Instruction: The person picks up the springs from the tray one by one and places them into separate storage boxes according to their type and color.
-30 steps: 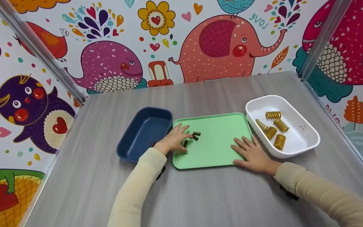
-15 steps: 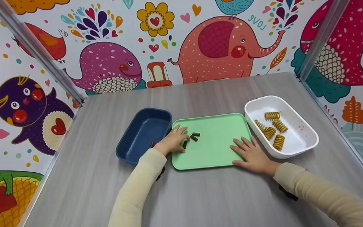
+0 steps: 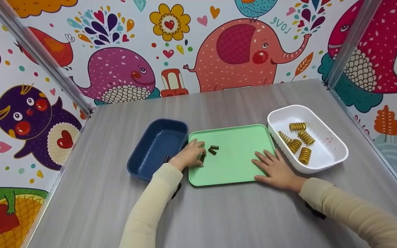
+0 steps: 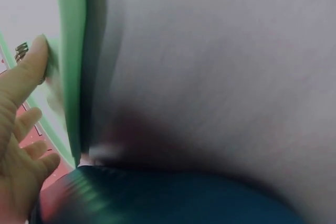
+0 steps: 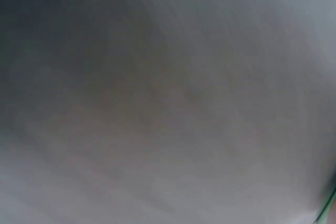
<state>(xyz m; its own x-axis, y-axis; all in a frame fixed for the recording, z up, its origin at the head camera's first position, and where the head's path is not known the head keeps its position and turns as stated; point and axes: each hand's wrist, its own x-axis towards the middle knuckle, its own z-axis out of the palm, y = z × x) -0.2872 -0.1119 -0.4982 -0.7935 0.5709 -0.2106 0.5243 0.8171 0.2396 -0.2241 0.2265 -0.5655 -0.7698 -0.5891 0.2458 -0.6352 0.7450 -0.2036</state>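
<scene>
My left hand (image 3: 189,155) is over the left side of the green tray (image 3: 234,168), its thumb and forefinger pinching a small dark spring (image 3: 202,158). Two more dark springs (image 3: 212,151) lie on the tray just right of the fingertips. In the left wrist view, the thumb of the left hand (image 4: 21,129) partly hides a spring (image 4: 21,51). My right hand (image 3: 277,170) rests with spread fingers on the tray's right edge, holding nothing. The right wrist view is blurred, with only a sliver of green tray (image 5: 326,211) at its corner.
A blue bin (image 3: 140,151) stands left of the tray, under the left forearm, with a dark spring (image 3: 166,158) in it. At the right, a white bin (image 3: 336,151) holds several larger yellow springs (image 3: 304,155). Patterned wall panels edge the grey table (image 3: 219,217).
The left thumb and forefinger have drawn in around the dark spring at the tray's left side. One of the other dark springs has shifted slightly. The right hand stays in place.
</scene>
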